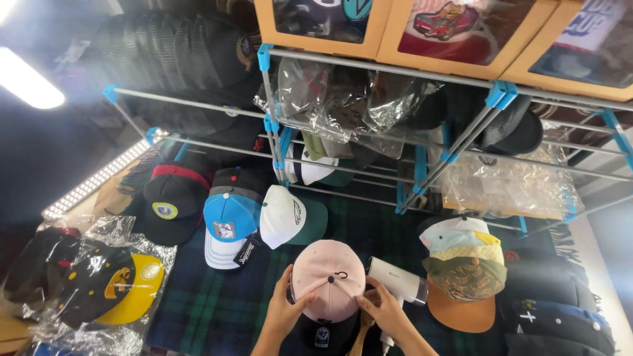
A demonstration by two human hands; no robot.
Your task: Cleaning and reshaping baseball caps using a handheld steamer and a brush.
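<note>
A pale pink cap [328, 279] with a dark brim lies on the dark plaid cloth [217, 306] at the bottom middle. My left hand [285, 308] grips its left side. My right hand [382, 308] holds its right side, fingertips on the crown. A white handheld device [397, 280] lies just right of the cap, touching my right hand.
Caps surround the pink one: white and green [288, 217], blue and white [227, 224], black with a yellow patch [168, 207]. A stack of caps [465, 267] sits right. Bagged caps [99, 283] lie left. A metal rack [402, 155] with blue joints and cardboard boxes [461, 29] stands behind.
</note>
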